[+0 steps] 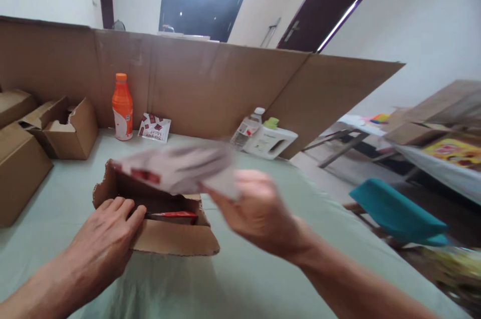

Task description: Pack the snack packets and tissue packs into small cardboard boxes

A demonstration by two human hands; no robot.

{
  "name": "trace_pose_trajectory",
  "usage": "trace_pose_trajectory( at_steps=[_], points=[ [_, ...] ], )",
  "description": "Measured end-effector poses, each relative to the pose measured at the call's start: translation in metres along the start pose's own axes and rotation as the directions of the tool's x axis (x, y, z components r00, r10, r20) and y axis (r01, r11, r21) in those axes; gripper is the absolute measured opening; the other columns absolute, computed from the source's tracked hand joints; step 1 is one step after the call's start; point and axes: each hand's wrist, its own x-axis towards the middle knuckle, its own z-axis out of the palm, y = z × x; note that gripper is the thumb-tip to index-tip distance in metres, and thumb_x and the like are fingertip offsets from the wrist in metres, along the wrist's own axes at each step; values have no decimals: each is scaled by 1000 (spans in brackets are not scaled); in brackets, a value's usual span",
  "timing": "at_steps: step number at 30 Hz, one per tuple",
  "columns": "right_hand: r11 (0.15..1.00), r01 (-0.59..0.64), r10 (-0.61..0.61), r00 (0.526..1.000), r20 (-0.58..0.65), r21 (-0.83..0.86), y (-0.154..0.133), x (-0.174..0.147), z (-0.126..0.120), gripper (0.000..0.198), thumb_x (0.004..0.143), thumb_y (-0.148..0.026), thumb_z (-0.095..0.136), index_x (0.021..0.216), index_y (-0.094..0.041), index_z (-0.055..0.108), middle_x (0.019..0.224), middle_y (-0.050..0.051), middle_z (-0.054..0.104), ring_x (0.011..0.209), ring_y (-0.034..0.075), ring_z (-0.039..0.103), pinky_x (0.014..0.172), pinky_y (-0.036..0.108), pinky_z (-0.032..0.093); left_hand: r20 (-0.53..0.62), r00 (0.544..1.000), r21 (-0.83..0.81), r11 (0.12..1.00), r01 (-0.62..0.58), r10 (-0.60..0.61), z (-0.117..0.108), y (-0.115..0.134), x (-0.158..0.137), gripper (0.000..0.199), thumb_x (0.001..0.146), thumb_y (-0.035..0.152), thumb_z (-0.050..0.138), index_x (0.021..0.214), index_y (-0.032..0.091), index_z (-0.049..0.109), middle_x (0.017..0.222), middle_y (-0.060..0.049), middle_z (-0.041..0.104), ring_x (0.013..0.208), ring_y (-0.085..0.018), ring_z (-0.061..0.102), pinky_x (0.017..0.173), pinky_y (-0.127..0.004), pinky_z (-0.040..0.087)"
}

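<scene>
My right hand (259, 209) grips one end of a pale packet (188, 166) with dark red marks, smeared by motion. It hangs tilted over an open cardboard box (176, 239). My left hand (107, 234) is closed over the near left edge of this box, fingertips inside it. Within the box lies a thin red-edged item (176, 215), mostly hidden. Behind stand an orange bottle (122, 108) and a white packet with dark red print (155, 127), propped against the cardboard wall.
More cardboard boxes (75, 131) stand at the left. A clear bottle (246, 128) and a white jug with a green cap (269, 141) lean at the back right. A cardboard partition (210, 88) bounds the green-covered table (300, 259). A teal chair (398, 211) stands to the right.
</scene>
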Motion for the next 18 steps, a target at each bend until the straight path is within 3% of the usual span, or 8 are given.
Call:
trace_pose_trajectory(
  at_steps=[2,4,6,8,11,13,16,18],
  points=[
    [995,43,-4,927,375,-95,-7,7,24,33,89,-1,51,104,-17,75,93,8,79,80,21,74,69,29,55,-44,999,14,1000,-17,17,9,1,-5,57,80,-2,44,133,11,62,118,-18,69,107,-35,66,95,-56,56],
    [979,-21,154,734,662,-204,-3,13,48,33,88,0,52,106,-15,76,99,11,80,85,24,75,69,30,53,-124,992,19,999,-26,28,15,2,-9,53,79,-1,46,128,13,65,116,-18,69,108,-35,65,95,-55,56],
    [971,-102,236,555,798,-217,4,18,69,26,89,-3,56,100,-15,76,99,11,80,87,25,75,69,29,51,-244,969,12,999,-34,36,17,2,-12,46,77,0,51,117,13,69,125,-21,65,120,-38,61,101,-57,53],
    [978,-182,182,500,847,-103,10,19,81,24,92,-4,56,100,-16,76,103,9,80,92,24,75,74,28,51,-289,957,-20,999,-48,40,13,1,-12,42,71,3,57,110,14,70,146,-24,53,140,-43,46,110,-62,45],
    [966,-241,61,550,833,89,8,18,76,32,93,-6,57,119,-18,73,119,10,77,109,24,73,90,32,54,-90,996,-120,992,-39,28,2,-2,-10,45,67,5,60,110,16,68,140,-21,60,131,-41,55,108,-62,47],
    [953,-246,34,670,742,178,5,19,60,37,93,-11,60,127,-19,71,127,11,75,117,24,70,99,37,54,33,999,-171,985,-15,21,-1,-4,-7,43,68,7,59,109,17,67,117,-15,70,109,-36,66,99,-59,54],
    [901,-284,162,922,352,329,16,27,33,23,97,-21,59,113,-25,76,104,6,80,91,19,76,83,34,61,18,999,-171,985,-27,30,7,-10,-5,49,66,8,58,114,18,66,113,-13,72,101,-35,68,93,-56,57],
    [857,-344,358,933,36,383,46,36,31,20,98,-27,58,102,-25,77,88,4,79,74,18,74,67,31,61,-100,992,-112,989,-92,81,20,-15,-5,58,68,7,57,125,19,63,119,-13,73,104,-33,70,93,-50,58]
  ],
)
